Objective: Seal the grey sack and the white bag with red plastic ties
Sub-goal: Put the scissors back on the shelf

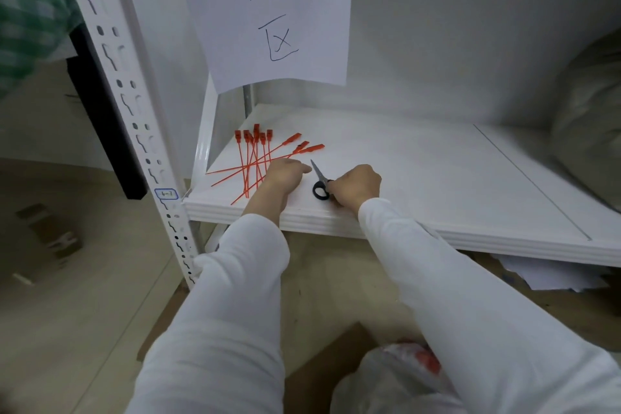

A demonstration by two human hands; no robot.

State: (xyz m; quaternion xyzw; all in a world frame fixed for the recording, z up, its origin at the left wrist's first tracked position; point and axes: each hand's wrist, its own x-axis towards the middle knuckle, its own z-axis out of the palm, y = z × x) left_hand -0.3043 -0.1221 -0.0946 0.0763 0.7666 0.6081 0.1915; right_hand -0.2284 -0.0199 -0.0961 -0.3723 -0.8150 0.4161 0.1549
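The left hand is resting curled on the red ties, grip unclear; the right hand is gripping the scissors.

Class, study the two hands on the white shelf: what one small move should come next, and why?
Probably the left hand should pinch one of the red ties and draw it from the pile. Its fingers lie over the ties' tails, the right hand is at the scissors, and the white bag lies below the shelf.
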